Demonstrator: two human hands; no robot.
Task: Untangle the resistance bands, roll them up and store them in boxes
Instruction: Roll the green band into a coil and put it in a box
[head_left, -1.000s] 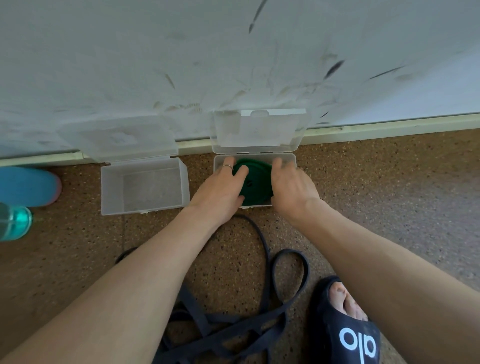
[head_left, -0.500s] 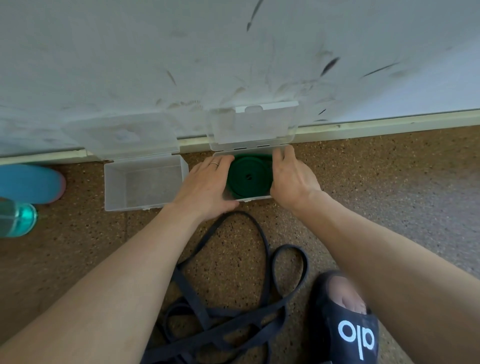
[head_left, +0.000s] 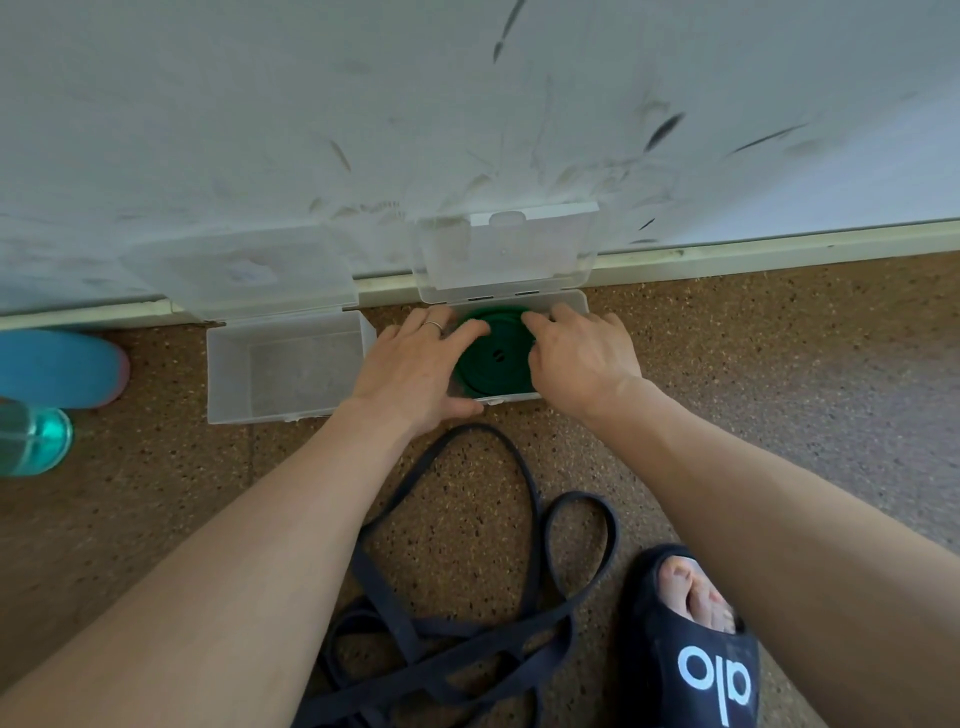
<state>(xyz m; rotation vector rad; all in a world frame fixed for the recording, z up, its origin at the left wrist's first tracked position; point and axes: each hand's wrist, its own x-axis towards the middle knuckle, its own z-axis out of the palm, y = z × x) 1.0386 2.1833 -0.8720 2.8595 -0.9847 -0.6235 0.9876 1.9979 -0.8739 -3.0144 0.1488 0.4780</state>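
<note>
Over the right box (head_left: 574, 304), our left hand (head_left: 410, 371) and right hand (head_left: 579, 356) press flat-fingered on the green roll (head_left: 493, 358); released carelessly, it may spring loose.

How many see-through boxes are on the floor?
2. One open box sits by the wall on the left with nothing visible inside. The other open box is just right of it, holding a rolled green band under both hands.

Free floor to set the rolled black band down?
Bare floor right of the green band's box, and left of the black band below the empty box. Crowded between the arms.
</note>
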